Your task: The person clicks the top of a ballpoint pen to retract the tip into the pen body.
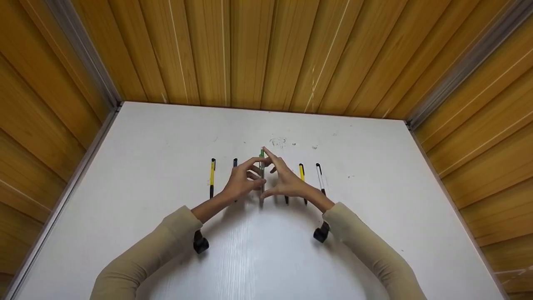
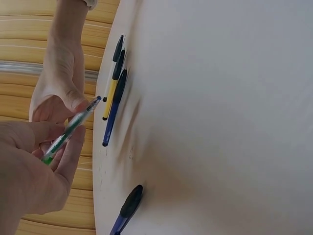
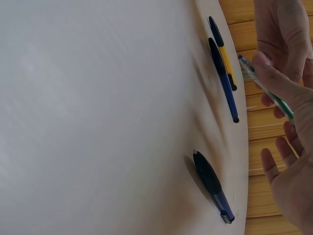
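In the head view a slim clear pen with a green end (image 1: 262, 153) is held upright in the picture above the white table (image 1: 258, 258). My left hand (image 1: 243, 180) pinches its barrel between thumb and fingers. My right hand (image 1: 289, 181) is spread beside it, forefinger straight at the green end and thumb near the lower end. Up close in the left wrist view, the pen (image 2: 61, 143) has a blue tip, with the right thumb touching beside it. The right wrist view has the right hand's other fingers (image 3: 270, 166) spread apart, off the pen (image 3: 283, 107).
Left of the hands lie a yellow pen (image 1: 212, 173) and a dark blue pen (image 1: 235, 162). On the right are another yellow pen (image 1: 302, 171), a white pen (image 1: 320, 173) and a mostly hidden dark-tipped pen (image 1: 286, 200). Wood-patterned walls (image 1: 250, 54) enclose the table.
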`<state>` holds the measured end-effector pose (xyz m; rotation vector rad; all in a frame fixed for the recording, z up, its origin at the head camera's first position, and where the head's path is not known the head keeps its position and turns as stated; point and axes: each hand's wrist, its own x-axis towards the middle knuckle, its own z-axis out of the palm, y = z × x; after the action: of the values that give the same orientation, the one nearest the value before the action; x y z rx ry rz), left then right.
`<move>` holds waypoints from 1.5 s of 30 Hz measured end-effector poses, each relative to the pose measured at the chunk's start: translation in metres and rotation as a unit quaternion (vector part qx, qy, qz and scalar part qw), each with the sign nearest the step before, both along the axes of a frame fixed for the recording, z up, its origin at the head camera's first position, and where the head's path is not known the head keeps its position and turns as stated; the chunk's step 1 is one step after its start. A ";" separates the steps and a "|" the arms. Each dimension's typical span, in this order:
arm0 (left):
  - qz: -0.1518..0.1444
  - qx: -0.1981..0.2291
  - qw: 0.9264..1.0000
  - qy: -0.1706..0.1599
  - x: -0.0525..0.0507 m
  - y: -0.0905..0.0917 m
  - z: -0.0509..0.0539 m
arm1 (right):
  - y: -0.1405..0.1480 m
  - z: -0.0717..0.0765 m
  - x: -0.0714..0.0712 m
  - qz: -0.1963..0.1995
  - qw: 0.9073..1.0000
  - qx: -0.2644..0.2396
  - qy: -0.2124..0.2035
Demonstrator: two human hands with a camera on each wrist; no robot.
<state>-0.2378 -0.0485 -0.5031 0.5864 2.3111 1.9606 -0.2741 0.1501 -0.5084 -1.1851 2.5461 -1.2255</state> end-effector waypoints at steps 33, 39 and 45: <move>0.046 -0.199 0.978 -0.041 -0.026 0.012 -0.008 | 0.046 -0.003 -0.011 -0.023 0.999 -0.018 -0.035; 0.045 -0.222 0.974 -0.018 -0.026 0.017 -0.006 | 0.059 0.002 -0.013 -0.041 0.998 -0.031 -0.025; 0.055 -0.246 0.968 -0.012 -0.027 0.019 -0.005 | 0.071 0.004 -0.016 -0.080 0.996 -0.028 -0.027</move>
<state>-0.2652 -0.0290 -0.5078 0.3907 2.7164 1.3231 -0.2896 0.2209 -0.5045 -0.9608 2.6259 -1.3513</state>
